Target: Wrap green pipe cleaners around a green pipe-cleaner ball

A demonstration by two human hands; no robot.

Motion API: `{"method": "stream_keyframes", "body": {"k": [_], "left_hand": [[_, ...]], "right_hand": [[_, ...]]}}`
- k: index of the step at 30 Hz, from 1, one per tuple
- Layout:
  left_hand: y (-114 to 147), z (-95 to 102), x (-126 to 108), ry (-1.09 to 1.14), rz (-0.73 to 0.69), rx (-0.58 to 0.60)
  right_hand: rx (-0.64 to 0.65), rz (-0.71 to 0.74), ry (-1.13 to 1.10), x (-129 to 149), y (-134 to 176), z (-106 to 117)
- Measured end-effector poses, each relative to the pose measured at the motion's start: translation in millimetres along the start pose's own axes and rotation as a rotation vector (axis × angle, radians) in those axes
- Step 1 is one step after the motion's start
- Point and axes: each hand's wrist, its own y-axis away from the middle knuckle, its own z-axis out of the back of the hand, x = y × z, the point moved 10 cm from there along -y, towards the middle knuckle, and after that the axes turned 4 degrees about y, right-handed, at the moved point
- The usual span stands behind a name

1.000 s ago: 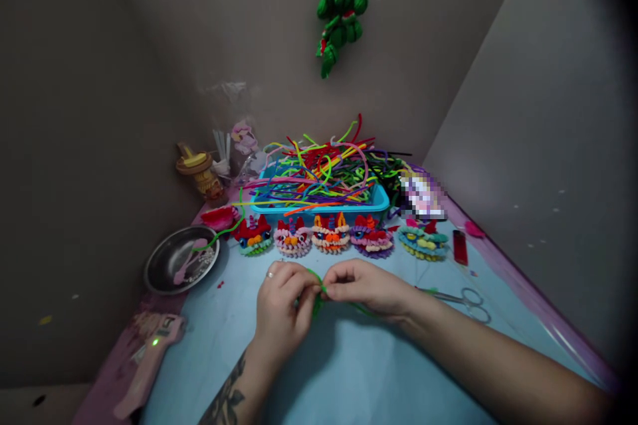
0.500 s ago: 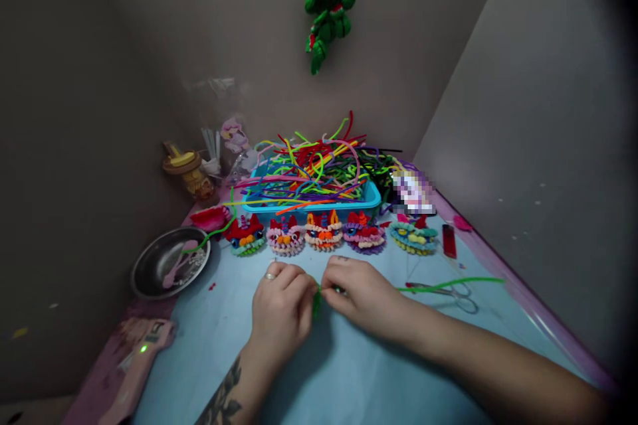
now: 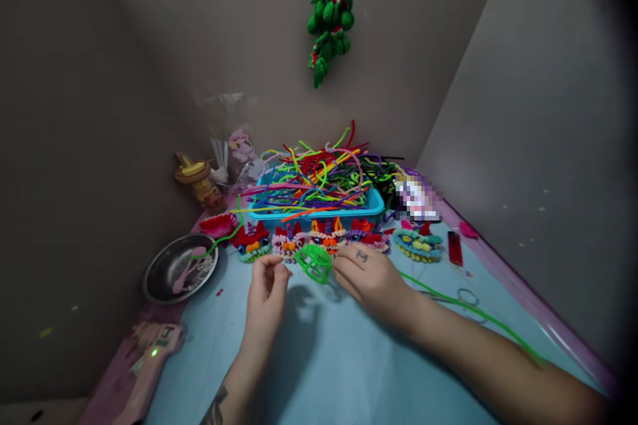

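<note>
My right hand [image 3: 371,282] pinches a small rounded openwork shape of bright green pipe cleaner [image 3: 314,263] by its right side, above the cloth. A long green pipe cleaner strand [image 3: 468,305] trails from behind that hand toward my right forearm. To the left of the green shape and apart from it, my left hand [image 3: 269,289] is raised with loosely bent fingers; nothing shows in them. Just behind stand several pipe cleaner animal heads, among them a red and teal one [image 3: 253,244] and a turquoise and yellow one [image 3: 417,243].
A blue basket [image 3: 319,214] heaped with coloured pipe cleaners stands at the back. At left are a metal bowl [image 3: 154,272] with a pink scoop and white beads, and a pink device [image 3: 154,365] with a green light. Scissors [image 3: 467,297] and a red lighter [image 3: 454,248] lie at right.
My left hand has come away from the green shape and moved left. My right hand has raised and turned the shape, which now shows more fully. The view has tilted up slightly.
</note>
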Motion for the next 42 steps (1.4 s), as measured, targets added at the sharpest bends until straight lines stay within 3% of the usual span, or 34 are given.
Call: {"method": "stream_keyframes", "body": {"k": [4, 7, 10, 13, 20, 25, 36, 42], "left_hand": [[11, -34.0, 31, 0.429, 0.406, 0.150], [18, -48.3, 28, 0.727, 0.531, 0.135], [21, -50.5, 23, 0.811, 0.525, 0.110], [20, -50.4, 18, 0.852, 0.478, 0.101], [17, -50.1, 15, 0.935, 0.433, 0.042], [19, -50.7, 20, 0.951, 0.466, 0.026], [18, -50.3, 22, 0.943, 0.414, 0.008], [16, -50.0, 21, 0.899, 0.422, 0.019]], "right_hand": [[-0.063, 0.077, 0.063, 7, 1, 6], [-0.105, 0.182, 0.082, 21, 3, 8], [-0.118, 0.208, 0.077, 26, 4, 7], [-0.098, 0.138, 0.023, 22, 4, 2], [0.062, -0.337, -0.545, -17, 6, -29], [0.111, -0.528, -0.704, -31, 10, -42], [0.127, -0.616, -0.849, -42, 14, -56], [0.228, -0.657, -1.075, -40, 17, -72]]}}
